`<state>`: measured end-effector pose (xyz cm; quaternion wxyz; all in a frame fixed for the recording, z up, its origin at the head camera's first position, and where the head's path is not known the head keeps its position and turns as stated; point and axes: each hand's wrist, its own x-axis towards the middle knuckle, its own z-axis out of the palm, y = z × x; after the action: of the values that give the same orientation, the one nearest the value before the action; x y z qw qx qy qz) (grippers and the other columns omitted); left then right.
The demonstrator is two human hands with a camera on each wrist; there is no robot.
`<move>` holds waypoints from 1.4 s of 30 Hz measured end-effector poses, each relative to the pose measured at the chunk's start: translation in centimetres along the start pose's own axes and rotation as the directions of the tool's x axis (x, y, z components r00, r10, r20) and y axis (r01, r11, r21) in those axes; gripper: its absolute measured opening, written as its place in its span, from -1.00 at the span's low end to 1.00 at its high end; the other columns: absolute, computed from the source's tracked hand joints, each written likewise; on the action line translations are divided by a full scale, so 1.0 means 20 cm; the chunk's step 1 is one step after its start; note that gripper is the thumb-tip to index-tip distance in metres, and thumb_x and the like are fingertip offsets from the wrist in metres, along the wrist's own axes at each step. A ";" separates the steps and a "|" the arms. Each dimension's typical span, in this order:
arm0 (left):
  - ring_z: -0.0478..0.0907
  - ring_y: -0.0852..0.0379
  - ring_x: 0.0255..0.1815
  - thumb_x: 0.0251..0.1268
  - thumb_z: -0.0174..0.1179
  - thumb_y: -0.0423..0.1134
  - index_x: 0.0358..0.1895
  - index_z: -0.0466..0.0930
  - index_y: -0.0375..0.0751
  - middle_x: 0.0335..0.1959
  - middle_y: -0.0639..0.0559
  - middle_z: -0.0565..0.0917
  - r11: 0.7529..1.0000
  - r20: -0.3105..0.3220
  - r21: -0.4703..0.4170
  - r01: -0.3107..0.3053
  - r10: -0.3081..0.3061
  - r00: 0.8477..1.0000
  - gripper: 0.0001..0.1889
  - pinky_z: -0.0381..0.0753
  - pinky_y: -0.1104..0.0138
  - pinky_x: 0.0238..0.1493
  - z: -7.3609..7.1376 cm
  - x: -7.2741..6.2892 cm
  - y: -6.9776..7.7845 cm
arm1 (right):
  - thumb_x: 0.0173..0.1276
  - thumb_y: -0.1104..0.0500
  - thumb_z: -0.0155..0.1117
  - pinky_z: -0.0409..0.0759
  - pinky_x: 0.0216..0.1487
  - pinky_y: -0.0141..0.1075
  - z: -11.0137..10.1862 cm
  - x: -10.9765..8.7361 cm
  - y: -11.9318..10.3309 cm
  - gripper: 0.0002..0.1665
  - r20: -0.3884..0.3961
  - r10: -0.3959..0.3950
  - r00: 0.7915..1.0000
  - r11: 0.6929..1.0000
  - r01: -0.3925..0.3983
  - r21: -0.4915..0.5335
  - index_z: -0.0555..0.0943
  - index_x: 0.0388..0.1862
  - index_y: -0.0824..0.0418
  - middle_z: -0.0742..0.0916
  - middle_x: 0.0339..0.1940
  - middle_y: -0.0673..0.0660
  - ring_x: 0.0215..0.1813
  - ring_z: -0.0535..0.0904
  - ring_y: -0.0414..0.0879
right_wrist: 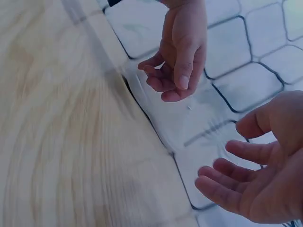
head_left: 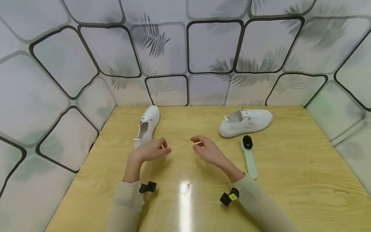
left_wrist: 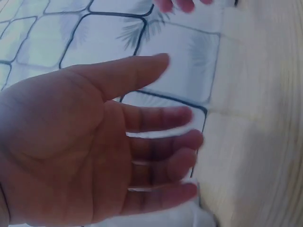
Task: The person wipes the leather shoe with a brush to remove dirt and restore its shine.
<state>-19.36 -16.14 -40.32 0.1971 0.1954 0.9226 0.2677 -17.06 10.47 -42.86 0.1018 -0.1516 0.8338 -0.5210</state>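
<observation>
My left hand hovers over the heel end of a white shoe in the head view, hiding part of it. In the left wrist view that hand has loosely bent fingers and an empty palm. My right hand hangs above the middle of the table, thumb and fingers apart, holding nothing; the right wrist view also shows this hand relaxed. A second white shoe lies at the back right, toe pointing right. Below it, nearest the right hand, is a pale green brush with dark bristles facing up.
The wooden table reaches back to a patterned fabric wall, with side walls at left and right. A black wrist camera is strapped at the left sleeve, and another wrist camera at the right.
</observation>
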 end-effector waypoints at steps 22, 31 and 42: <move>0.49 -0.06 0.12 0.50 0.09 -0.08 0.35 0.29 -0.27 0.16 -0.22 0.49 0.996 0.009 0.004 -0.094 0.094 0.996 -0.49 0.52 0.10 0.07 0.20 0.39 0.21 | 0.56 0.06 -0.02 0.55 -0.19 -0.04 -0.75 -0.25 0.14 -0.60 -0.224 0.160 0.961 0.858 -0.247 -0.449 0.54 0.04 0.38 0.67 -0.04 0.36 -0.13 0.58 0.15; 0.16 -0.21 0.42 0.42 0.19 -0.02 0.55 -0.07 -0.19 0.42 -0.30 0.19 0.991 -0.037 -0.071 -0.116 0.113 0.993 -0.18 0.37 -0.01 0.28 0.30 0.75 0.43 | 0.54 -0.04 0.05 0.55 -0.25 -0.09 -0.89 -0.30 0.23 -0.46 -0.140 0.263 0.955 0.823 -0.298 -0.484 0.50 0.05 0.48 0.65 -0.04 0.43 -0.17 0.58 0.15; 0.25 -0.20 0.41 0.17 0.40 0.12 0.58 -0.23 -0.23 0.43 -0.27 0.28 0.997 -0.133 -0.020 -0.080 0.077 0.988 0.14 0.30 0.10 0.39 0.50 1.02 0.65 | 0.46 -0.09 0.19 0.45 -0.48 -0.24 -0.92 -0.29 0.26 -0.47 -0.039 0.394 0.918 0.817 -0.369 -0.442 0.49 -0.10 0.42 0.56 -0.51 0.11 -0.54 0.44 -0.10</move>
<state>-28.60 7.73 -46.02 0.1273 0.2110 0.9218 0.2992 -18.32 30.06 -39.46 0.1898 -0.0147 0.9400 -0.2832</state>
